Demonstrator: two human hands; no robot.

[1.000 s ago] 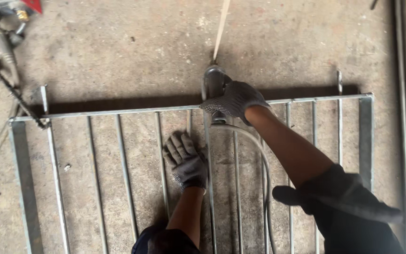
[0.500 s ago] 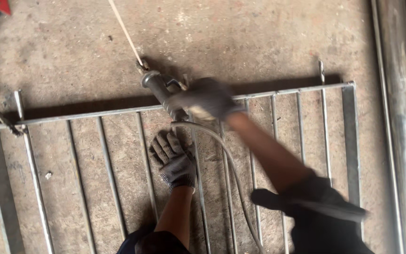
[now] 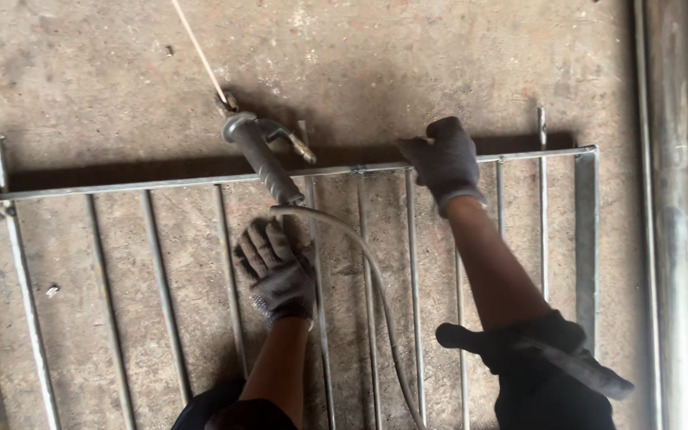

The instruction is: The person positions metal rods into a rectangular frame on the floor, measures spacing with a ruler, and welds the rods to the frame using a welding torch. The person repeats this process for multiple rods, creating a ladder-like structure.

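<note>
The left hand (image 3: 279, 275), gloved in grey, lies flat with its fingers spread on the metal grille (image 3: 161, 185), pressing a vertical bar; its grip is released and grasps nothing. Just above its fingertips the welding torch (image 3: 263, 155) rests across the grille's top rail, untouched, its hose (image 3: 376, 279) curving down past the hand's right side. Further right, the gloved right hand (image 3: 443, 162) has its grip clenched on that top rail. The grille lies on the concrete floor (image 3: 408, 64).
</note>
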